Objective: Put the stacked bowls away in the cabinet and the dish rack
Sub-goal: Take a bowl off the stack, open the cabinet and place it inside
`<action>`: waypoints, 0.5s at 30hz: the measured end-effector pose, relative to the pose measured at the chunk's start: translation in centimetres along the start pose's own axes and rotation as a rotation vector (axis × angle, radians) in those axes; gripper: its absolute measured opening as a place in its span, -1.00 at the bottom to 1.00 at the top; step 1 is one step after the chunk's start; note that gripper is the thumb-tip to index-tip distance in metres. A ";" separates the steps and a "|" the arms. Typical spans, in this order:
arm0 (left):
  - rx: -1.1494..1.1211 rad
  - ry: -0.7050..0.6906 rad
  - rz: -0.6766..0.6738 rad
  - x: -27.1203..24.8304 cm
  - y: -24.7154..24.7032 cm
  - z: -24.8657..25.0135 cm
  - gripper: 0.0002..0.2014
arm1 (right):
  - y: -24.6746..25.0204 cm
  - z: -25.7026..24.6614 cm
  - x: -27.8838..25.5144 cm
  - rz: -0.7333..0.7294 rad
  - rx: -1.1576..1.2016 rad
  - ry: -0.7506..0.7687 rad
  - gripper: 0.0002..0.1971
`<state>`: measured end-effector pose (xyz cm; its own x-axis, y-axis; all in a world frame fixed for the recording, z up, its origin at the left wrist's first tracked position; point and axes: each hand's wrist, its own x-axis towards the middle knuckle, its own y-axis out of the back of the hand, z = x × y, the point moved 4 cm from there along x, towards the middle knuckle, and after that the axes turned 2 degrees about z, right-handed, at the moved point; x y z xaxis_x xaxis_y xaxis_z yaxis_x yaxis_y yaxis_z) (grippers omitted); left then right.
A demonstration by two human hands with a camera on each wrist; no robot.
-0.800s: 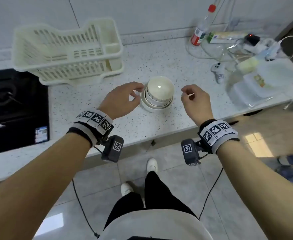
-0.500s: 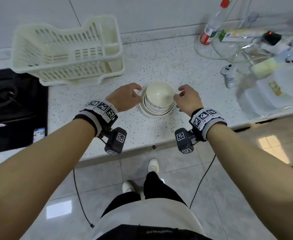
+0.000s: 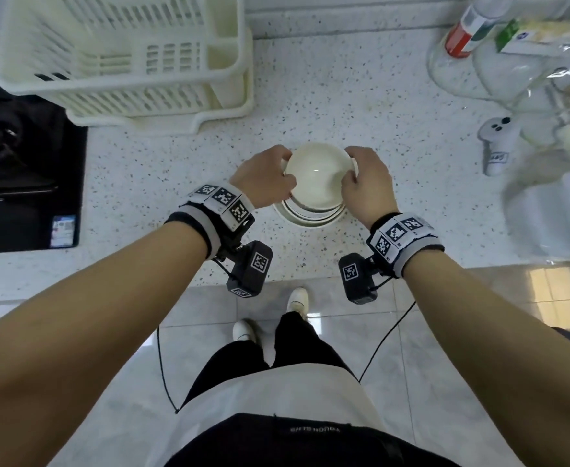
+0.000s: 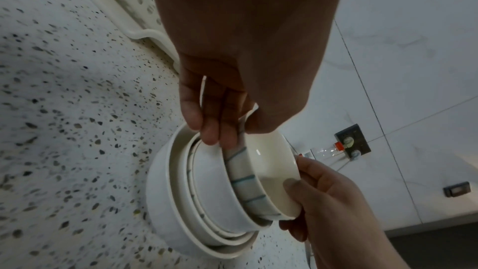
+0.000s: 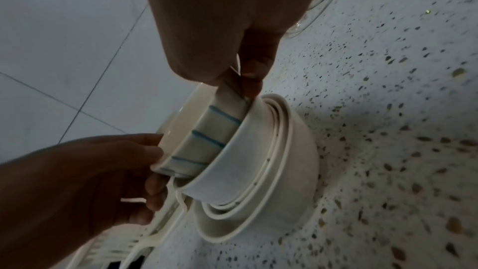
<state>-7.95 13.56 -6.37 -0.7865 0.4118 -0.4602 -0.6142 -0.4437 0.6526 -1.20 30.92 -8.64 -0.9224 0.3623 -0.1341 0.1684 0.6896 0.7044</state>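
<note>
**Both hands on the top bowl of the stack**

A speckled white countertop (image 3: 361,106) runs below a pale tiled wall, with a black stove (image 3: 24,163) set in at the left. On it, near the front edge, stands the stack of bowls (image 3: 310,215): nested white bowls, the count hard to fix, though the wrist views show at least four rims. The top bowl (image 3: 315,175) has blue stripes on its outer wall and a plain cream inside with nothing in it; it sits tilted in the plain white bowl (image 4: 214,187) beneath.

The left hand (image 3: 265,178) pinches the top bowl's left rim, thumb inside and fingers against the striped wall. The right hand (image 3: 367,183) grips the opposite rim the same way. The two hands are apart, one on each side.

One cream plastic dish rack (image 3: 122,52) stands behind and to the left of the stack, well apart from it, with no dishes showing in it. A clear bottle (image 3: 468,28) with a red label and clear plastic containers (image 3: 552,203) crowd the right end.

Half a second ago the hands only flanked the stack; now both have closed on the top bowl.
</note>
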 end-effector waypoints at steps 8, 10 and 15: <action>-0.433 -0.047 0.067 -2.9 4.5 -0.7 -0.56 | 1.1 -4.3 0.6 0.058 0.305 -0.018 -0.61; -0.631 0.017 0.005 -4.2 5.4 -2.3 -0.60 | 0.4 -6.6 0.5 0.011 0.369 -0.030 -0.56; -0.857 0.138 0.005 -6.0 7.3 -6.0 -0.66 | -2.7 -11.6 -0.1 0.014 0.493 -0.155 -0.68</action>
<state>-8.10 3.10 -2.47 -0.7557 0.3328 -0.5640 -0.4040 -0.9147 0.0016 -5.57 21.77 -2.47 -0.8630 0.4361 -0.2551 0.3582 0.8842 0.2998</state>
